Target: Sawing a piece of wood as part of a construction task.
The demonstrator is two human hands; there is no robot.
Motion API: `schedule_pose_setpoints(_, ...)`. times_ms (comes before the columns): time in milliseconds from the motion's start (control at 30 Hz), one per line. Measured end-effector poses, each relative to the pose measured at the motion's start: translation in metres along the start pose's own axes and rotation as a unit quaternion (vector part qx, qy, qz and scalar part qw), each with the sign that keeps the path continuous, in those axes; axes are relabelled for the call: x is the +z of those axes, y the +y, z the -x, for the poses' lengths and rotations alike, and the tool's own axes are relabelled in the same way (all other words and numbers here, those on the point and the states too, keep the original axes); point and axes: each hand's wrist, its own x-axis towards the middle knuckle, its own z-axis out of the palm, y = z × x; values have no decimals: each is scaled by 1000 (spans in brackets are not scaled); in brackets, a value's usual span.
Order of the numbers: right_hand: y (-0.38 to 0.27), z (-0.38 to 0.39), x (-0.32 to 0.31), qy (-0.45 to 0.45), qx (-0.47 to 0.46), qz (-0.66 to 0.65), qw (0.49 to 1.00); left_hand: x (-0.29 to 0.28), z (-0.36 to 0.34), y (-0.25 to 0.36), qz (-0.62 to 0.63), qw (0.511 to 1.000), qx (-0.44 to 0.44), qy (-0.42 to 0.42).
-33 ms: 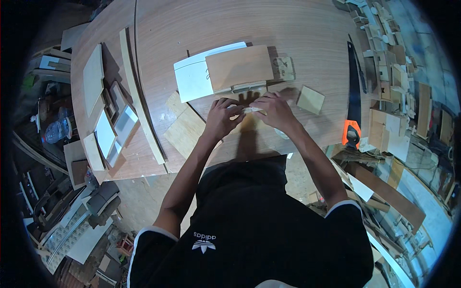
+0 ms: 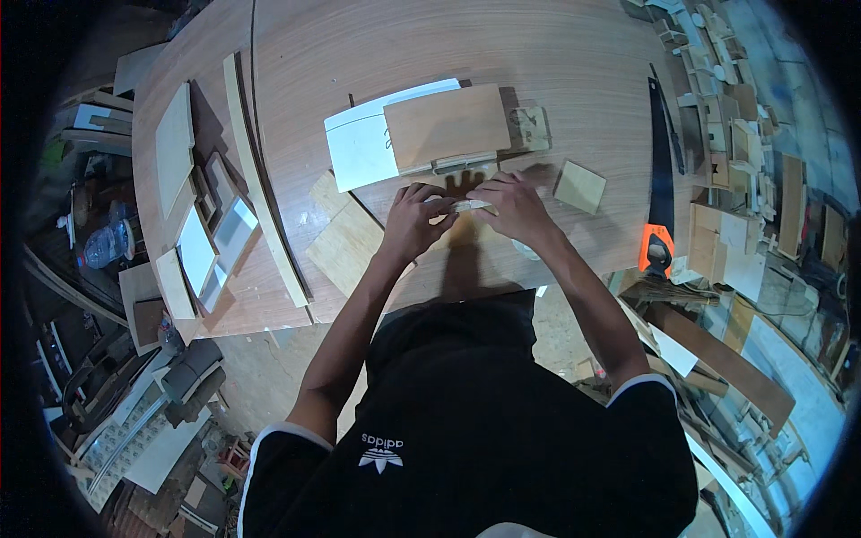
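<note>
Over the near part of the table, my left hand and my right hand face each other with fingertips pinched. Between them they hold a small pale strip, its ends covered by my fingers; its material is too small to tell. Just beyond the fingers, a brown wooden panel lies on thin boards, partly over a white board. Left of my left hand rests a light plywood piece. A small square wooden block lies to the right of my right hand.
On the wooden table, a handsaw with an orange handle lies near the right edge. A long wooden strip and several boards with a white-lined frame occupy the left. Wood offcuts crowd the floor at right.
</note>
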Motion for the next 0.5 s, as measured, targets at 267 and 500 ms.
schedule_pose_setpoints(267,10,-6,5,-37,36,8,999,0,-1,2,11,1000,-15,-8)
schedule_pose_setpoints(500,13,-7,14,-38,57,-25,997,-1,-1,1,5,1000,-2,-10)
